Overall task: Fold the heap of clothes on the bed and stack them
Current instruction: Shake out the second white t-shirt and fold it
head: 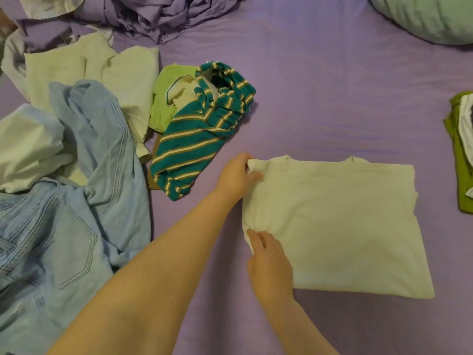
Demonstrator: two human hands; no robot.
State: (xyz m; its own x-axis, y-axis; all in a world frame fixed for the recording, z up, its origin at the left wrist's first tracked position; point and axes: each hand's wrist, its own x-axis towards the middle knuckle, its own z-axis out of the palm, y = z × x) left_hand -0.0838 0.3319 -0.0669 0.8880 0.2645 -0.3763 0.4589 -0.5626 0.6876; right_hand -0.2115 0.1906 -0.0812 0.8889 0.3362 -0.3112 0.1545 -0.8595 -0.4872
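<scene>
A cream T-shirt point(337, 224) lies folded into a rectangle on the purple bed sheet point(320, 98), right of centre. My left hand point(238, 176) pinches its upper left corner. My right hand point(268, 265) grips the lower left edge of the same shirt. The unfolded heap lies to the left: light blue jeans point(64, 213), a teal striped top point(194, 139), a lime green garment point(166, 98) and pale cream clothes point(102, 70). A small stack of folded clothes point(463, 149), olive green with white on top, sits at the right edge.
A crumpled purple sheet point(143, 19) is bunched at the top left. A pale green pillow point(430, 16) lies at the top right. Bare purple sheet stretches between the shirt and the pillow, and along the near edge.
</scene>
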